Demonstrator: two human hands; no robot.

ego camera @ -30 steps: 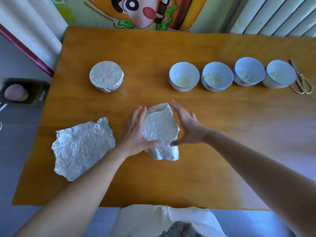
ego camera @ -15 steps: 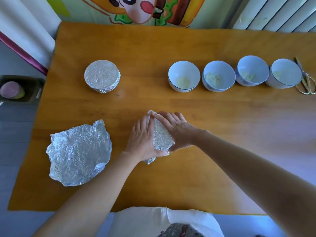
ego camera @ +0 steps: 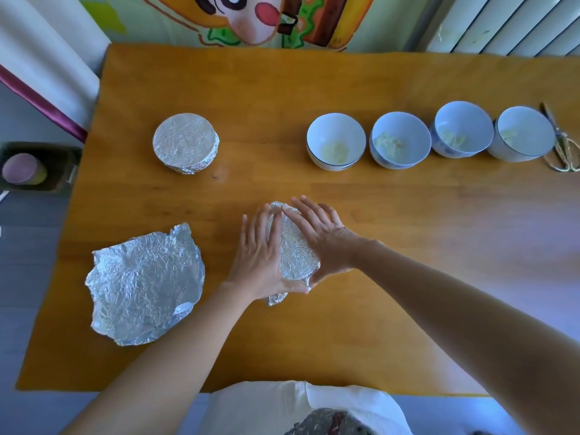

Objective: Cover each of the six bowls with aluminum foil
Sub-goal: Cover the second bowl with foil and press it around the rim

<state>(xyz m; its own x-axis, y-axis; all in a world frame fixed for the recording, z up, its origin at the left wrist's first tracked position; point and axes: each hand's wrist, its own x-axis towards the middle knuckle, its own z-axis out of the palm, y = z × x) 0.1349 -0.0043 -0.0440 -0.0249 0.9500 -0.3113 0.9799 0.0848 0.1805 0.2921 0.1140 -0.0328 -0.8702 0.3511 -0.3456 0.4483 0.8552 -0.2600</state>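
Note:
A bowl wrapped in aluminum foil (ego camera: 295,252) sits at the table's middle, between my hands. My left hand (ego camera: 260,259) lies on its left side and my right hand (ego camera: 320,237) on its right, straight fingers pressing the foil down, thumbs meeting at the near edge. A finished foil-covered bowl (ego camera: 185,142) stands at the back left. Several uncovered white bowls with blue rims stand in a row at the back right, from the leftmost bowl (ego camera: 335,141) to the rightmost bowl (ego camera: 522,133). A loose crumpled foil sheet (ego camera: 144,284) lies at the front left.
Gold scissors (ego camera: 561,152) lie at the far right beside the last bowl. The wooden table (ego camera: 392,302) ends at a wall behind. A dark box with a purple object (ego camera: 22,167) sits off the table's left edge. White cloth (ego camera: 266,403) lies at the near edge.
A second ago my hands held the foil loosely beside the bowl. They have since closed in and pressed the foil down tight over it.

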